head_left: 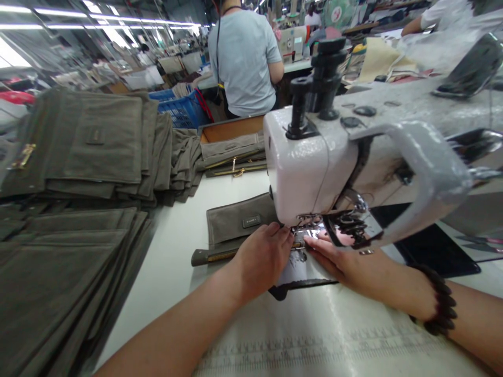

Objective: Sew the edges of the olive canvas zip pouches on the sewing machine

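A white sewing machine (298, 173) stands at the right, its head over a metal plate (314, 272). An olive fabric piece (226, 222) with a small label and a brass zipper (222, 256) runs from the left to the needle area. My left hand (265, 256) presses on the zipper end of the fabric just left of the presser foot, fingers together and bent. My right hand (334, 256) lies flat on the plate under the machine head, fingertips beside the zipper end. The needle itself is hard to make out.
Olive fabric pieces (106, 141) are stacked high at the left, with more (51, 272) nearer. Zippered pieces (236, 152) lie behind the work. Beyond are a blue basket (181, 107) and a person (245, 63) seen from behind. A ruler scale (314, 348) marks the front edge.
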The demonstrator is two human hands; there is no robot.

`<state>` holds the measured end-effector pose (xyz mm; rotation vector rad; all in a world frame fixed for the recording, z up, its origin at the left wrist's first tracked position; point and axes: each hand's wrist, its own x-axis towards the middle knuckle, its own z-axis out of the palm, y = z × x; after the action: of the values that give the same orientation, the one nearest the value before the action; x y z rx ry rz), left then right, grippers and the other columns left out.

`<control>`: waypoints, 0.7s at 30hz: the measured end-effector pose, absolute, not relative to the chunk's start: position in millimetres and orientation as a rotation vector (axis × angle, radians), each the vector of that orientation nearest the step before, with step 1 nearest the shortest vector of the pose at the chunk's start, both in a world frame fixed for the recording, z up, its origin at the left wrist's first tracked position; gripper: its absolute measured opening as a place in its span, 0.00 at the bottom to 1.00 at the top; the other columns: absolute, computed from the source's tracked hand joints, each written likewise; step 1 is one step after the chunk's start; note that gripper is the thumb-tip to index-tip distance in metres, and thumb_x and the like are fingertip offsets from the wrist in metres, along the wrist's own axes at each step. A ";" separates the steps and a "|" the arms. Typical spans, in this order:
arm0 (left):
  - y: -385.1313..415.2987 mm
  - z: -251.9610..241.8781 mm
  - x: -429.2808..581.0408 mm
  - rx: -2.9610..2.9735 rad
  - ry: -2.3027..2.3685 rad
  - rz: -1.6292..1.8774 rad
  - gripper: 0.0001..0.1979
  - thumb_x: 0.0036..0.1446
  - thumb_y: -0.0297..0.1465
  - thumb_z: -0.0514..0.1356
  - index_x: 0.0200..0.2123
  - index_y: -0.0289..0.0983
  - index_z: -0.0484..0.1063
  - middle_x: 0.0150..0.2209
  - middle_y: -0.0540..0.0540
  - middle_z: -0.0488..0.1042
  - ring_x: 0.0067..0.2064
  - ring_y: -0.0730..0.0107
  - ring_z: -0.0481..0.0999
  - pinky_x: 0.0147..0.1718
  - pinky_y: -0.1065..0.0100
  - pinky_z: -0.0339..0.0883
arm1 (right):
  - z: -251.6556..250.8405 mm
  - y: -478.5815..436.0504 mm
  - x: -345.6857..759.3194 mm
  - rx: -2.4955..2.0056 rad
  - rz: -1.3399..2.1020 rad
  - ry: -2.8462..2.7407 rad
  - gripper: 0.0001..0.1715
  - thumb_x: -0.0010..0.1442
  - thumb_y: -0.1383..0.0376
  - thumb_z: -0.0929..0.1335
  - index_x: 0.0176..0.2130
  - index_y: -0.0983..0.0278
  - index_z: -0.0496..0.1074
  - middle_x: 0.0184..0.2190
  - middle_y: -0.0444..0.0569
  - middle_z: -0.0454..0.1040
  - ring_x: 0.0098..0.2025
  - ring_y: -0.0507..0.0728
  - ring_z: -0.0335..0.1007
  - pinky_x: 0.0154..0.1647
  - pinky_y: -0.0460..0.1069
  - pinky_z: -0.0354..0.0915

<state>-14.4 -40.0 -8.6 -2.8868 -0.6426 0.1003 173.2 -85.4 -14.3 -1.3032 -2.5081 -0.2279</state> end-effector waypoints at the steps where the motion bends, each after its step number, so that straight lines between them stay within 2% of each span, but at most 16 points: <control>1: -40.1 -8.0 -14.4 -2.896 -0.646 0.107 0.16 0.60 0.23 0.43 0.46 0.29 0.66 0.44 0.41 0.70 0.45 0.64 0.68 0.40 0.65 0.63 | -14.7 -85.2 173.5 -1.295 -0.226 -2.507 0.17 0.61 0.69 0.56 0.39 0.66 0.71 0.31 0.51 0.75 0.24 0.52 0.67 0.23 0.46 0.60; 12: -39.2 -4.5 -15.3 -2.921 -0.587 0.167 0.16 0.61 0.25 0.44 0.48 0.29 0.64 0.48 0.41 0.69 0.49 0.67 0.66 0.46 0.65 0.59 | -12.4 -84.5 172.8 -1.226 -0.274 -2.518 0.19 0.62 0.69 0.54 0.37 0.67 0.71 0.31 0.52 0.75 0.25 0.53 0.69 0.24 0.47 0.63; 17: -44.3 -6.3 -18.4 -2.950 -0.572 0.139 0.16 0.60 0.27 0.44 0.48 0.27 0.64 0.49 0.40 0.68 0.49 0.66 0.66 0.46 0.65 0.59 | -10.8 -85.7 172.8 -1.194 -0.156 -2.542 0.20 0.62 0.69 0.54 0.33 0.66 0.72 0.30 0.50 0.74 0.25 0.53 0.68 0.24 0.47 0.63; 21: -44.6 -10.2 -20.0 -2.924 -0.553 0.118 0.15 0.59 0.26 0.46 0.47 0.28 0.64 0.48 0.41 0.69 0.51 0.67 0.65 0.47 0.65 0.58 | -16.6 -85.4 173.4 -1.179 -0.135 -2.492 0.19 0.62 0.66 0.54 0.34 0.64 0.71 0.31 0.49 0.74 0.24 0.51 0.68 0.24 0.45 0.63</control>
<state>-20.0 -44.6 -10.2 -2.9242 -0.5527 0.1184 173.4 -85.4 -16.6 -1.1790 -2.4916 -0.1350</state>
